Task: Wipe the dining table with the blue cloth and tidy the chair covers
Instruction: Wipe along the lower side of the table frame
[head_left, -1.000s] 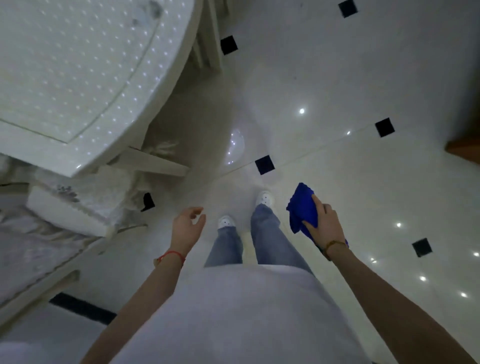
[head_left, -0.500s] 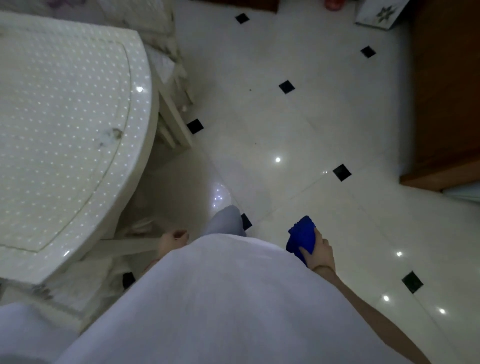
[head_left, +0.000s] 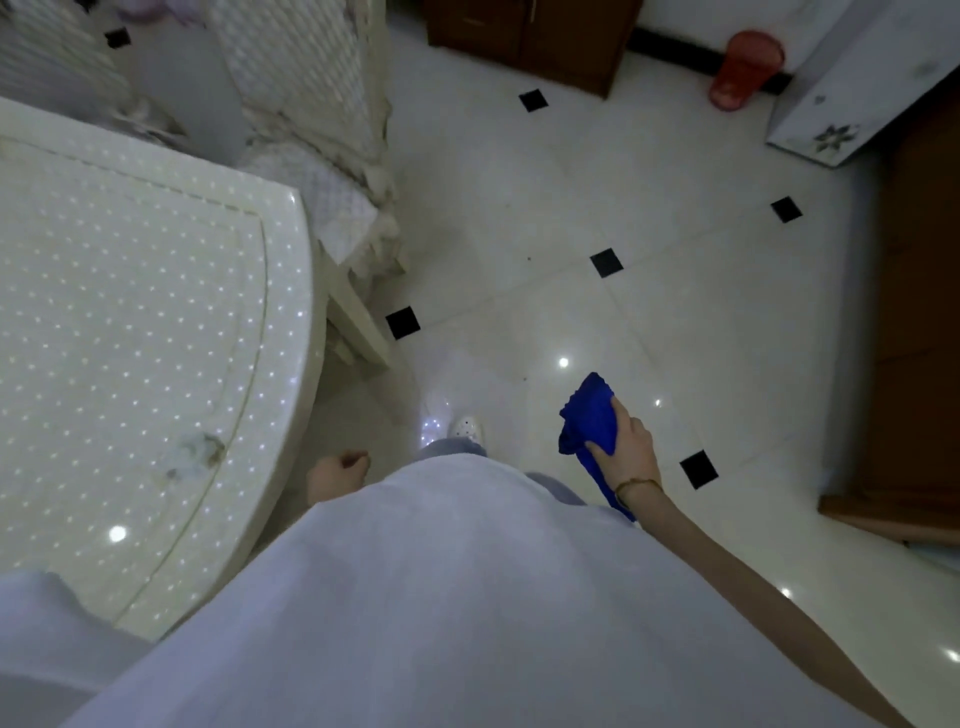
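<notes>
The white dining table (head_left: 130, 338) with a dotted top fills the left of the view, its rounded edge beside my body. A brownish smudge (head_left: 200, 452) marks the top near that edge. My right hand (head_left: 623, 447) hangs at my side over the floor, gripping the bunched blue cloth (head_left: 589, 415). Just off the table's edge, my left hand (head_left: 337, 470) is loosely curled with nothing in it, partly hidden behind my white shirt. A chair with a quilted white cover (head_left: 311, 104) stands at the table's far side, its frilled hem hanging down.
The floor is glossy white tile with small black diamonds (head_left: 605, 262). Brown wooden cabinets stand at the back (head_left: 530, 36) and along the right (head_left: 914, 338). A red bin (head_left: 745, 67) and a white box (head_left: 852, 88) sit at the back right. One of my shoes (head_left: 467, 428) shows ahead.
The view has swung forward along the table, bringing the far chair, cabinets and red bin into sight. My right hand keeps the cloth; my left hand stays low by the table edge.
</notes>
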